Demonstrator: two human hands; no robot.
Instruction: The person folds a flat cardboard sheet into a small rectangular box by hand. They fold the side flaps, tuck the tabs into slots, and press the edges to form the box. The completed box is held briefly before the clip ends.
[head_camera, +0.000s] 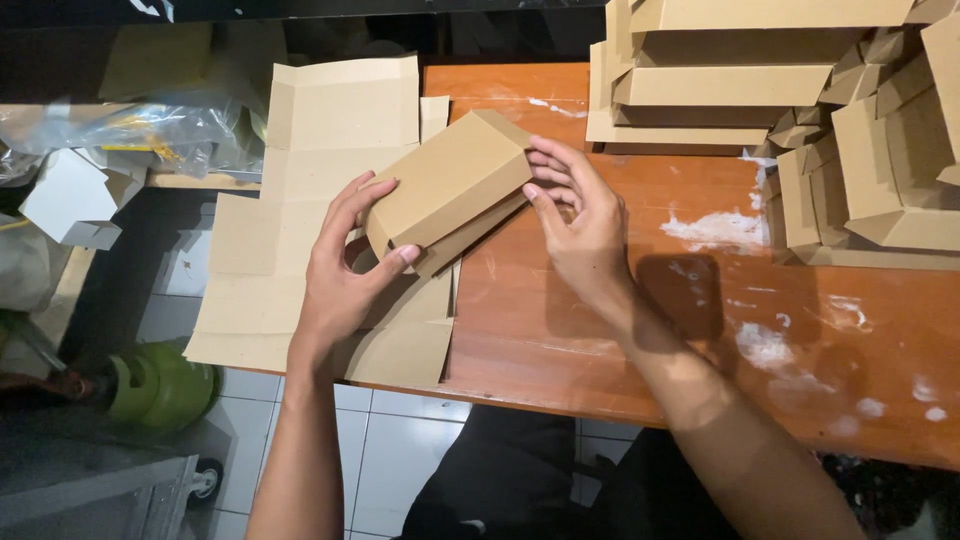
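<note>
At bench (560, 350) left edge, left hand (345, 275) and right hand (580, 225) both clasp folded box (450, 180); flat blanks (300, 220) overhang, open room right.

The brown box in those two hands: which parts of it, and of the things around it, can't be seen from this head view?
- Brown box: its underside and inside, hidden by its own panels; corners covered by the left hand and right hand.
- Flat cardboard sheets: middle part hidden under the box and left hand.
- Folded boxes: cut off by the top and right edges.
- Green object on the floor: too dim to identify.
</note>
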